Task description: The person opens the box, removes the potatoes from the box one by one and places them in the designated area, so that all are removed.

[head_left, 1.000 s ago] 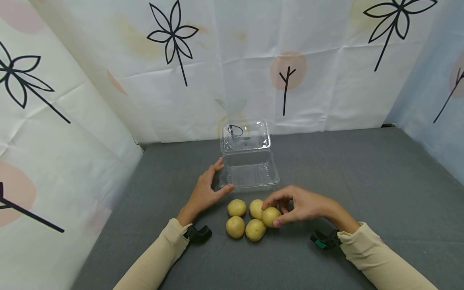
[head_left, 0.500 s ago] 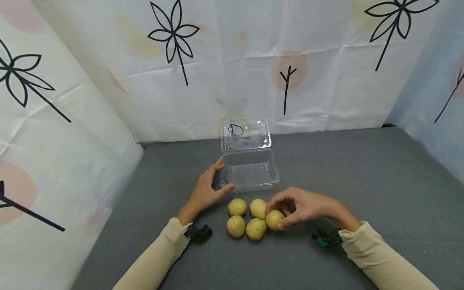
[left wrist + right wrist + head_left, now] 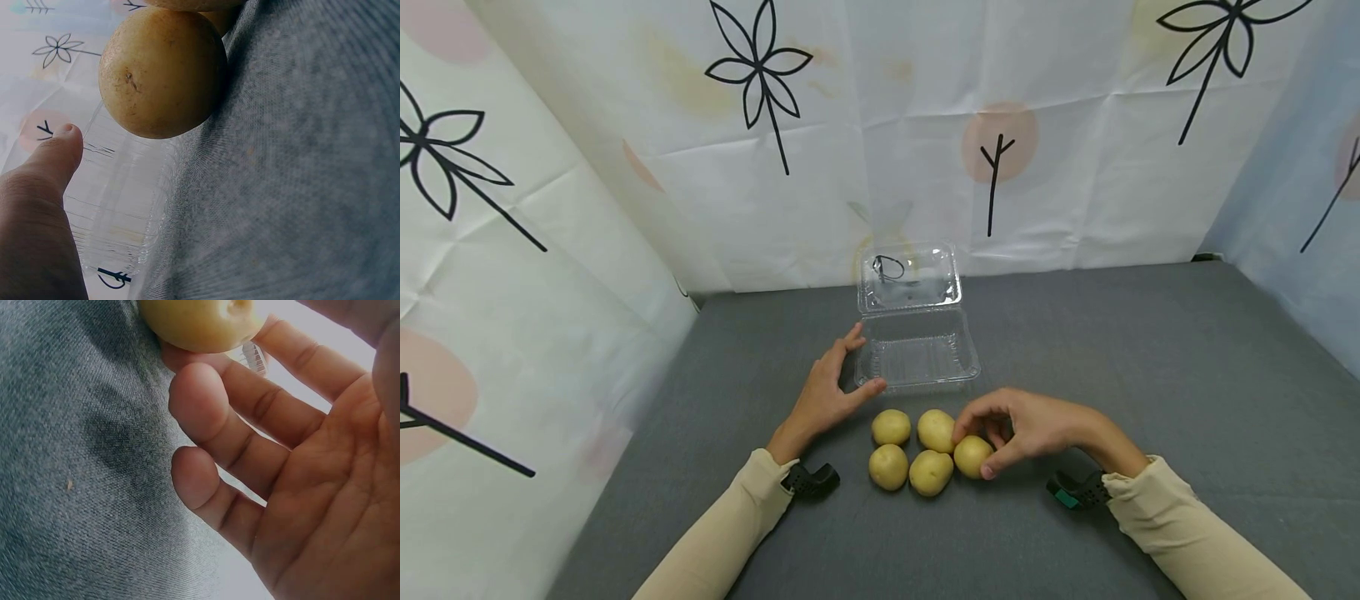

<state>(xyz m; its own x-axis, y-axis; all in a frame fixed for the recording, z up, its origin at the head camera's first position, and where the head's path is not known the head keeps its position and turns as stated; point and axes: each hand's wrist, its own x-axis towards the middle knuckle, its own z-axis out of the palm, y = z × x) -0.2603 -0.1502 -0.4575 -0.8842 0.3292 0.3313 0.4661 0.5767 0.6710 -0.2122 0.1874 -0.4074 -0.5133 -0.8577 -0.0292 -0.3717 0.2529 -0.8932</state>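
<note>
In the head view, my right hand (image 3: pixel 1037 425) pinches the rightmost yellow potato (image 3: pixel 972 457) between thumb and fingers, low at the grey cloth. The right wrist view shows this potato (image 3: pixel 200 322) at the top, with the other fingers loosely bent below it. My left hand (image 3: pixel 822 402) lies spread at the left side of a clear plastic clamshell box (image 3: pixel 919 360), fingertips right at its rim and thumb near its front corner. The box stands with its lid (image 3: pixel 910 279) up. Several more potatoes (image 3: pixel 931 473) sit in two rows in front of it.
Grey cloth (image 3: pixel 1120 350) covers the table. A white patterned sheet (image 3: pixel 895 150) hangs behind the box and along the sides. Black bands (image 3: pixel 811 481) are worn on both wrists, below rolled beige sleeves.
My right hand has shifted the rightmost potato slightly to the right, away from the potato behind it. The left hand and the box have stayed put.
</note>
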